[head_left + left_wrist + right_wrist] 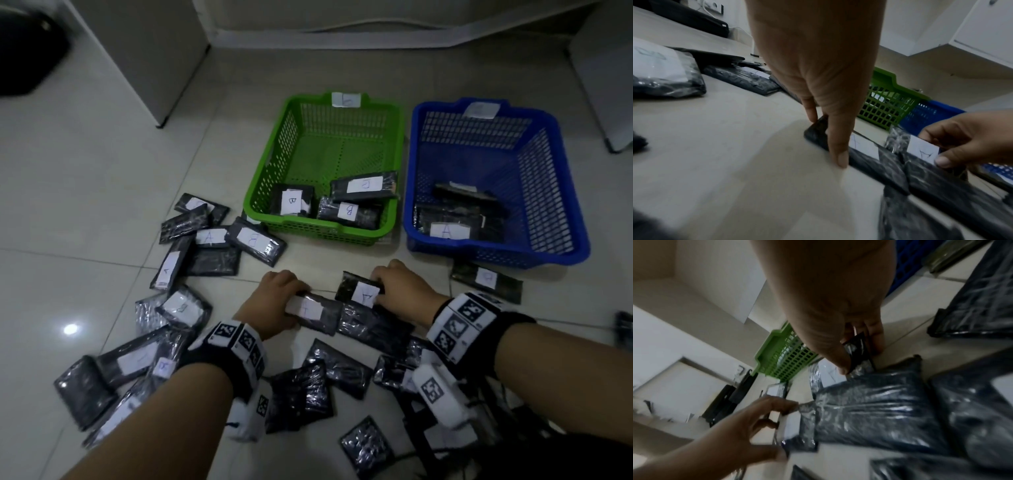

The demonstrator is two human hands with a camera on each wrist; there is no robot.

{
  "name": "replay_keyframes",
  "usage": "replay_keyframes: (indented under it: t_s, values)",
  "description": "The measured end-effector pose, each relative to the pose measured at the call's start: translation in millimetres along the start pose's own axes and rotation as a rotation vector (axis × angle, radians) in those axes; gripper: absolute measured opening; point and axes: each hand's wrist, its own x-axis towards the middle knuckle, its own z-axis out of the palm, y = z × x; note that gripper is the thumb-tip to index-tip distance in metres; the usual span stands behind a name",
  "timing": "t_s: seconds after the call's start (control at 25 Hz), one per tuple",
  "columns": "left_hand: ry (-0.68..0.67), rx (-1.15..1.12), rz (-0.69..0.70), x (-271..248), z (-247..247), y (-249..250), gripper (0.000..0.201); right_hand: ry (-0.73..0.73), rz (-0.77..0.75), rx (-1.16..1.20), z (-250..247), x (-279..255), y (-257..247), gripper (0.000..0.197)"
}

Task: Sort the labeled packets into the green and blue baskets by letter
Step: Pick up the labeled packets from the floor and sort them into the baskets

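Observation:
Black plastic-wrapped packets with white letter labels lie scattered on the tiled floor. My left hand (279, 294) grips the left end of one packet (315, 311) between thumb and fingers; the left wrist view shows that packet (863, 155) pinched at its corner. My right hand (399, 286) holds a packet labeled A (361, 291) by its right end; its dark corner (858, 352) sits between thumb and fingers. The green basket (270, 161) holds three B packets. In the blue basket (561, 205) lie A packets.
Loose packets (219, 240) crowd the floor to the left, with more near my wrists (318, 387) and one (486, 281) in front of the blue basket. White cabinets (147, 58) stand at the back left and right. A dark bag (27, 51) sits far left.

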Motion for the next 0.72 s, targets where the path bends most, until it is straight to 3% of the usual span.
replay_keyframes:
  t_s: [0.08, 0.16, 0.28, 0.4, 0.52, 0.72]
  values:
    - [-0.043, -0.032, -0.04, 5.9, -11.3, 0.3, 0.044, 0.056, -0.058, 0.106, -12.3, -0.6, -4.0, 0.018]
    - [-0.197, -0.351, -0.115, 10.7, -32.4, 3.2, 0.023, 0.113, -0.12, 0.251, -28.7, -5.4, -12.1, 0.016]
    - [-0.394, -0.781, -0.137, 22.7, -69.6, 16.3, 0.025, 0.238, -0.103, 0.498, -58.3, -12.5, -19.9, 0.02]
    - [-0.298, -0.997, -0.11, 38.9, -99.3, 36.9, 0.036, 0.463, -0.064, 0.707, -86.2, -15.8, -9.4, 0.012]
    - [-0.126, -1.141, -0.093, 55.3, -110.3, 64.0, 0.031, 0.629, 0.033, 0.836, -109.2, -16.3, 26.1, 0.013]
    - [0.095, -1.242, -0.046, 88.4, -98.5, 115.3, 0.026, 0.685, 0.227, 0.775, -133.0, -14.6, 106.6, 0.021]
